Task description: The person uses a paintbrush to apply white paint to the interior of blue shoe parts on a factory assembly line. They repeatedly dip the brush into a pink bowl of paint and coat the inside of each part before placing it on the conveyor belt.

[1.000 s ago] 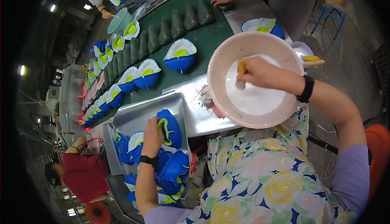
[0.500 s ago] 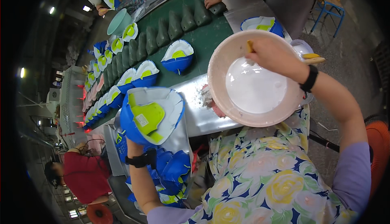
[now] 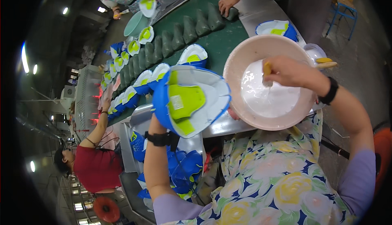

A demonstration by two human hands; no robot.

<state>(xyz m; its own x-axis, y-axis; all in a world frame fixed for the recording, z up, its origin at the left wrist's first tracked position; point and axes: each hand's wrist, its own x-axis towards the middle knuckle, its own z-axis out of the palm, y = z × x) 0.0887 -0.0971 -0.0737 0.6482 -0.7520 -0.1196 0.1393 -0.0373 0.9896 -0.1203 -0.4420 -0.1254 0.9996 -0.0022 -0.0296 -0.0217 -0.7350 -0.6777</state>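
Observation:
A blue shoe upper with white lining and lime-green inner pieces rests on my left hand. Its open underside faces up, and it hides most of my fingers, which grip it from below. My right hand is closed round a brush with a yellow handle, over the wide pale-pink basin. White liquid fills the bottom of the basin. The brush's pale bristles point down at the liquid; whether they touch it I cannot tell. The shoe upper is just left of the basin's rim.
Blue shoe uppers and dark-green shoe lasts line the green conveyor. More uppers are piled below my left forearm. A small tub with yellow-handled brushes stands beyond the basin. Co-workers stand around, one in red.
My left hand has brought the shoe upper up and right, nearer the basin. My right hand has lowered the brush slightly. The co-worker in red now reaches an arm to the conveyor. The view shifted.

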